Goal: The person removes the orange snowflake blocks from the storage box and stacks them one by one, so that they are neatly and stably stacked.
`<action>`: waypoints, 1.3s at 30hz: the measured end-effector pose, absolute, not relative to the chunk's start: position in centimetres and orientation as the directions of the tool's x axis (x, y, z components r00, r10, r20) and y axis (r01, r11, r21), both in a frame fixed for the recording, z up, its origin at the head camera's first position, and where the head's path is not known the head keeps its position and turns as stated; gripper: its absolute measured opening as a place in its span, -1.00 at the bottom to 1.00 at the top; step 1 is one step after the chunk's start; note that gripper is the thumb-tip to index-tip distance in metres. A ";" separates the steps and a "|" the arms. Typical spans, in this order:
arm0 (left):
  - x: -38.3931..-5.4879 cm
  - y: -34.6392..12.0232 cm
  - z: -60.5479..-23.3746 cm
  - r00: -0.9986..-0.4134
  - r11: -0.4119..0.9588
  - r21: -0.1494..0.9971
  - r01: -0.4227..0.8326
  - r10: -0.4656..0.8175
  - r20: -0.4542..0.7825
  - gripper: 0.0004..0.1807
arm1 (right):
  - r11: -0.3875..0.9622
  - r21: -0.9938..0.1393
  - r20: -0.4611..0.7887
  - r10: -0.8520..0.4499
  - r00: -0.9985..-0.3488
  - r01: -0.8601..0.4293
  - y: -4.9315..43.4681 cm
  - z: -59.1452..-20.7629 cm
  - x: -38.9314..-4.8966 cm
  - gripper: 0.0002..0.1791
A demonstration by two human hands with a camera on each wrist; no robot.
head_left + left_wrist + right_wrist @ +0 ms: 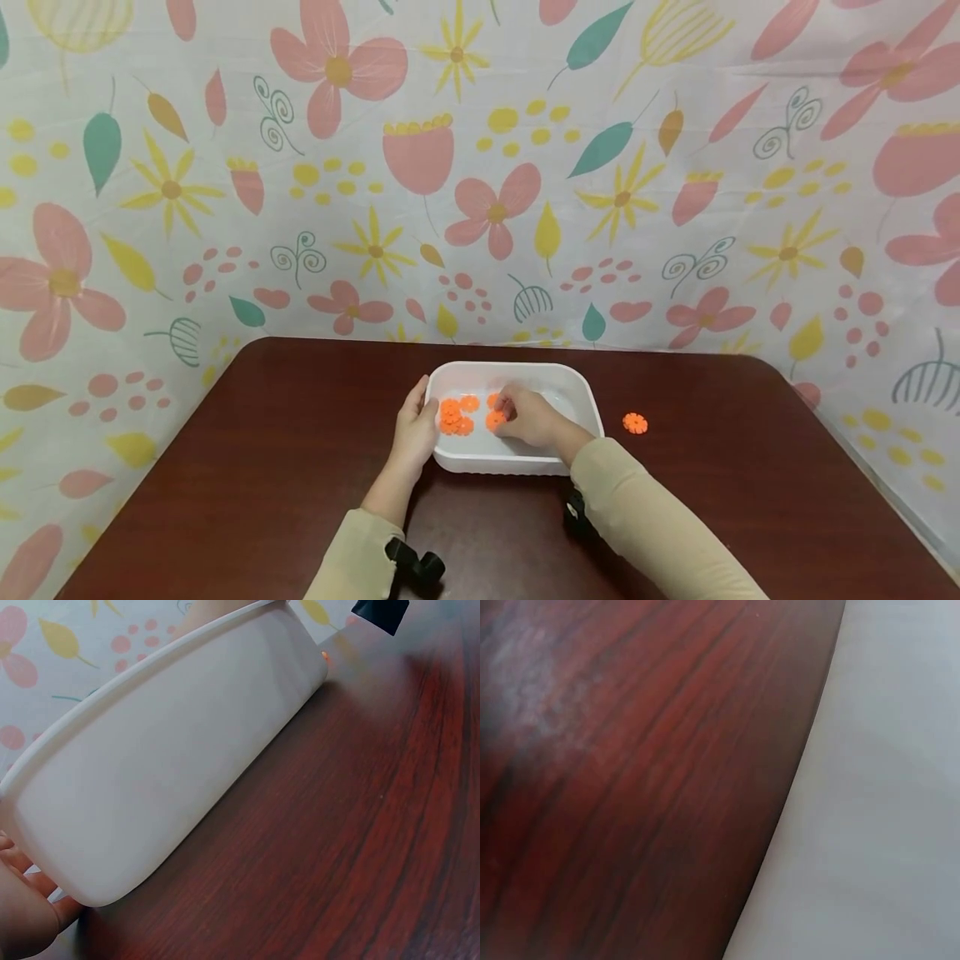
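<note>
A white plastic bin (498,463) stands on the table, with several orange flower-shaped discs (451,414) gathered at its left end. My left hand (414,427) grips the bin's left side, thumb at the rim and fingers along the outer wall. In the left wrist view that hand (26,911) shows at the bin's corner, beside the long outer wall (165,742). Inside the bin, my right hand (531,418) has curled fingers, with thumb and forefinger pinching an orange disc (495,420). Another disc lies partly hidden behind its fingertips. The right wrist view shows only the bin's outer wall (877,810) and the table.
One orange disc (634,423) lies on the dark red-brown wooden table (300,433), right of the bin. A flower-patterned cloth (480,167) hangs behind the table. Black wrist mounts (415,567) sit at both sleeves.
</note>
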State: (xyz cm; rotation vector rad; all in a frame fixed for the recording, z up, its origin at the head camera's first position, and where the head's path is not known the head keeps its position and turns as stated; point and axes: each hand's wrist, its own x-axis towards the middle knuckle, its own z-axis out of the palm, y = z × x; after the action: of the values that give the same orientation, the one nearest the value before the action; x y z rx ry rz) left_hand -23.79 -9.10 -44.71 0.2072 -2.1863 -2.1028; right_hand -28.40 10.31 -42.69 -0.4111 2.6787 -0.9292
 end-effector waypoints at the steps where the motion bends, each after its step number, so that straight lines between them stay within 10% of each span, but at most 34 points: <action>1: -23.8 -9.1 -44.7 -0.986 0.036 0.999 -0.029 -0.168 -0.022 -0.45 | 0.756 -0.631 -0.164 -0.349 -0.923 -0.174 10.3 -42.7 -28.4 -0.69; 39: -23.5 -9.0 -44.7 -0.986 0.040 0.999 -0.026 -0.164 -0.019 -0.45 | 0.607 -0.761 0.000 -0.354 -0.935 -0.230 11.5 -41.3 -28.2 -0.84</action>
State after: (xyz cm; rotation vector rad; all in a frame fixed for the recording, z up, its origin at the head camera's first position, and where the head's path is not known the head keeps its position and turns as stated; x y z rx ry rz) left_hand -23.47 -8.97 -44.75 0.2009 -2.1903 -2.1003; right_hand -28.16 11.54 -41.28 -0.4905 2.6792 -1.2359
